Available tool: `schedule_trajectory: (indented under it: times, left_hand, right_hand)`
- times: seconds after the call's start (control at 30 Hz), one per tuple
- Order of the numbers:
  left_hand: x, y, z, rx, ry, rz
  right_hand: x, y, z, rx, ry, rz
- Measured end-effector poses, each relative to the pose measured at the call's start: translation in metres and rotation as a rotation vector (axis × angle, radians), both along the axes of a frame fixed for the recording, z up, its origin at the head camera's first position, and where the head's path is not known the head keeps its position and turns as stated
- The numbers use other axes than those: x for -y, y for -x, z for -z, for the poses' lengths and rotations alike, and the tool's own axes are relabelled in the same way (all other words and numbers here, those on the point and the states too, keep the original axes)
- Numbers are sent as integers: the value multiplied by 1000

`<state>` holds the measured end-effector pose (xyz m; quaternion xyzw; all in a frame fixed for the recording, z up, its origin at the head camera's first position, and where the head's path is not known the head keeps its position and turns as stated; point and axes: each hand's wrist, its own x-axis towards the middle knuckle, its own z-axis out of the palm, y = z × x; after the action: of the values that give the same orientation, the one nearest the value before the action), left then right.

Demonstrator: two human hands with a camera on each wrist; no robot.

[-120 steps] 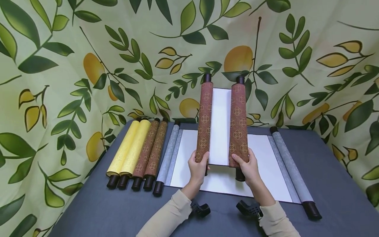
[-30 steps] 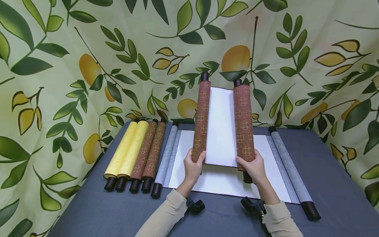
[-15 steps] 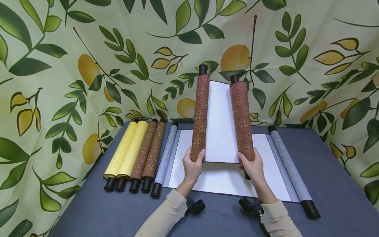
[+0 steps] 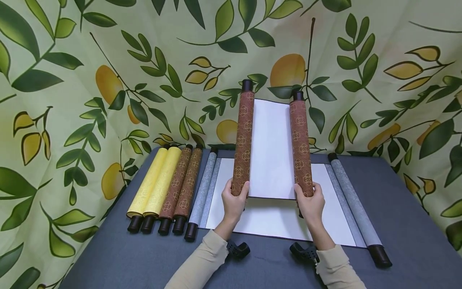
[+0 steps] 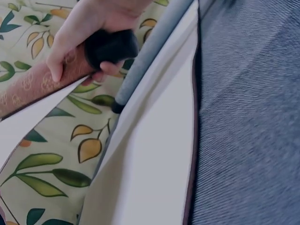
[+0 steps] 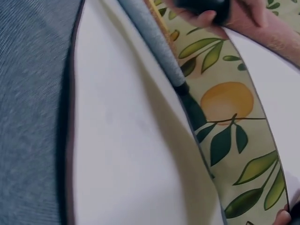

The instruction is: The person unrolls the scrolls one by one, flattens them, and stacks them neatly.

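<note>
A reddish-brown scroll with gold flowers is held upright, partly unrolled, its white sheet stretched between two rolls. My left hand grips the lower end of the left roll. With the thumb in front, my right hand grips the lower end of the right roll. In the left wrist view the right hand holds its roll beside the black end knob. The right wrist view has the left hand at the top and right fingertips at the lower edge.
Beneath the held scroll, a grey scroll lies open on the dark blue table, its white sheet between a left roll and right roll. Left of it lie two yellow scrolls and two brown ones. Leaf-patterned cloth hangs behind.
Since the earliest frame the held rolls have moved apart, baring a wider white sheet. Over the last half second the right roll shifts right and my right hand's grip changes on its lower end.
</note>
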<state>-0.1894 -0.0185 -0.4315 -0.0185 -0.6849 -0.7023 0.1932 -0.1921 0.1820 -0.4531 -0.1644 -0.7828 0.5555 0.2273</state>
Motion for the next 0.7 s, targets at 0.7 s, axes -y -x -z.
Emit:
schedule_trajectory:
  times: [0.7]
  left_hand:
    - [13,31,26,150,-27,67]
  right_hand:
    - [-12,1,-10,70,156,-96]
